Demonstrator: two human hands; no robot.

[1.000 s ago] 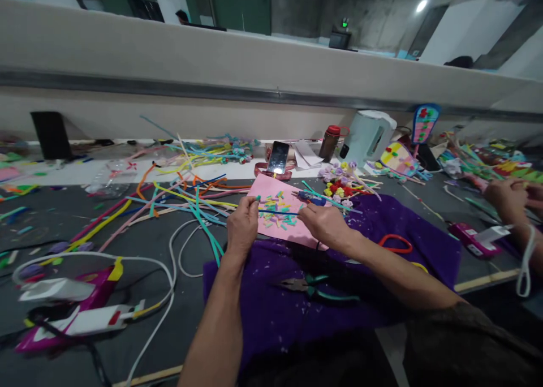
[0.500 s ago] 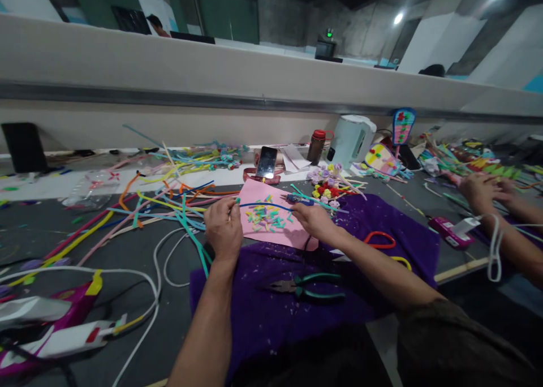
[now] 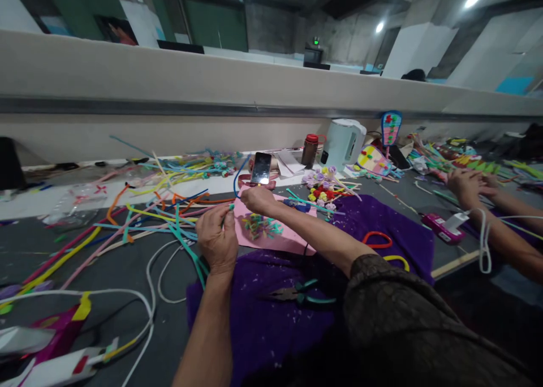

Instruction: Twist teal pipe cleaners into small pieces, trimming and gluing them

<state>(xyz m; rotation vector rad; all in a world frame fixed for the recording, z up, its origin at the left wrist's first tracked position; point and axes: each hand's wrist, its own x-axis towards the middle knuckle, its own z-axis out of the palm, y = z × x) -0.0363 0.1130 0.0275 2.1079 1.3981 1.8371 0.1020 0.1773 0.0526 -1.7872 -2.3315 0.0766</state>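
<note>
My left hand (image 3: 217, 239) is closed in a pinch, with a small teal piece (image 3: 231, 207) showing at its fingertips. Close beside it, my right hand (image 3: 258, 200) pinches a blue pipe cleaner (image 3: 236, 176), whose free part curves upward; its lower end is hidden by the fingers. Under my right wrist lies a pink sheet (image 3: 292, 241) scattered with short coloured pieces (image 3: 263, 227). A blue-handled tool (image 3: 297, 205) rests at the sheet's right side. Nearer to me, green-handled pliers (image 3: 292, 293) lie on a purple cloth (image 3: 263, 319).
Long pipe cleaners (image 3: 144, 214) spread to the left, beside white cables (image 3: 150, 296). Behind the sheet are a phone (image 3: 261, 168), a bottle (image 3: 310, 151) and a kettle (image 3: 343, 143). Red-handled scissors (image 3: 376, 240) lie right. Another person's hands (image 3: 466, 186) work at far right.
My right hand has moved left, across the pink sheet to beside my left hand. The blue pipe cleaner, earlier stretched level between both hands, now curves up from the right fingers. The view has shifted slightly.
</note>
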